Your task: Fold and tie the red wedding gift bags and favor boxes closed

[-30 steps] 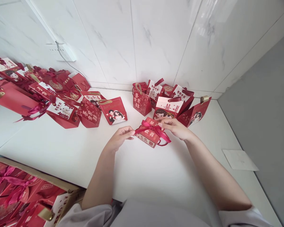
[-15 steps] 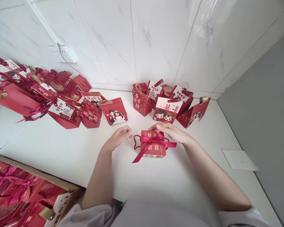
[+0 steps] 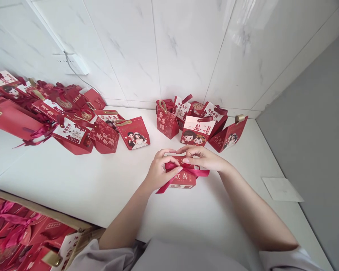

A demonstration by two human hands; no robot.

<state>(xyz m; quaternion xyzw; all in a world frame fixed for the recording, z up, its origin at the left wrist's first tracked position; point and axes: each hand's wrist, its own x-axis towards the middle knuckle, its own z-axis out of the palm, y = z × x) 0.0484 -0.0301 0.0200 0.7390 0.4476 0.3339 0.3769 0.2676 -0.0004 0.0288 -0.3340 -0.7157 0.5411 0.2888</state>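
A small red box [image 3: 183,180] with pale lettering lies on the white table in front of me, a crimson ribbon [image 3: 190,171] tied in a bow on top. My left hand [image 3: 161,171] is at the box's left side, thumb and fingers closed on the bow's left loop. On the other side, my right hand [image 3: 203,158] reaches over the box's upper right, its fingers curled and closed at the bow's right part. The fingertips of both hands nearly meet above the box's far edge. My left hand hides the cord handle on that side.
Several red gift boxes [image 3: 197,130] stand beyond my hands by the tiled wall. More boxes [image 3: 104,135] crowd the left. A carton [image 3: 83,224] of red boxes is at the lower left. A white plate [image 3: 281,189] is at the right, by the grey wall.
My left hand has moved right, from beside the box onto the ribbon bow. My right hand's fingers have curled in toward the bow. The view has shifted slightly.
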